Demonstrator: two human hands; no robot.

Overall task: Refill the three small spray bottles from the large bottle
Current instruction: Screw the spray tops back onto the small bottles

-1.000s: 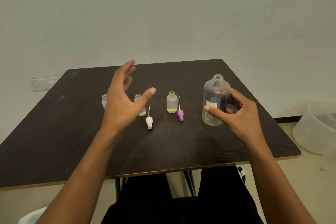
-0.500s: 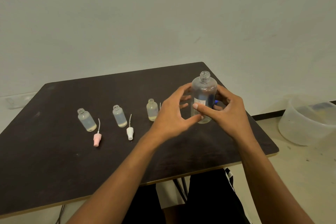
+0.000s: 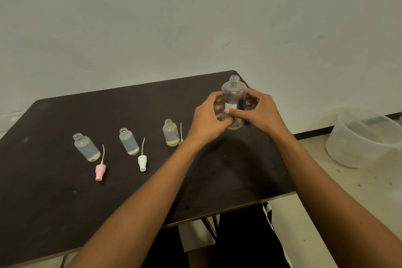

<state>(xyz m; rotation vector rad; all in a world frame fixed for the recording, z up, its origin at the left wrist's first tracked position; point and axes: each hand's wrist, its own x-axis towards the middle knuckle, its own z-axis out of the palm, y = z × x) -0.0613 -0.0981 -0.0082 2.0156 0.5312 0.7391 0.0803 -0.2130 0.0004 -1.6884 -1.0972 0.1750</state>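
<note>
1. Wall (image 3: 195,17): plain pale plaster, is filling the whole upper half of the view. A dark skirting strip is running along its foot at the right.
2. Desk (image 3: 54,202): dark matte top with a lighter edge band and rounded corners, is sitting up against the wall. It is showing faint scuffs and specks.
3. Floor (image 3: 359,191): pale, is looking stained and speckled to the right of the desk.
4. Basin (image 3: 339,150): translucent plastic, is sitting on the floor by the desk's right side, well apart from the bottles.
5. Person: is sitting at the near edge, dark-clothed legs under the desk, both bare forearms reaching across the top.
6. Large bottle (image 3: 234,91): clear, uncapped, is standing upright on the desk near the far right corner. Something blue is showing through it; cannot tell what.
7. Left hand (image 3: 206,122): its fingers (image 3: 214,99) are curling round the bottle's left side.
8. Right hand (image 3: 261,113): is wrapping the right side, thumb across the front over the label.
9. Three small bottles are standing in a row to the left, all uncapped, each holding a thin yellowish layer at the bottom: left small bottle (image 3: 86,147), middle small bottle (image 3: 128,141), right small bottle (image 3: 170,132).
10. Spray heads are lying on the desk, each just right of its bottle, dip tube pointing away: pink spray head (image 3: 100,171), white spray head (image 3: 142,162), purple spray head (image 3: 181,142), the last mostly hiding behind the left wrist.
</note>
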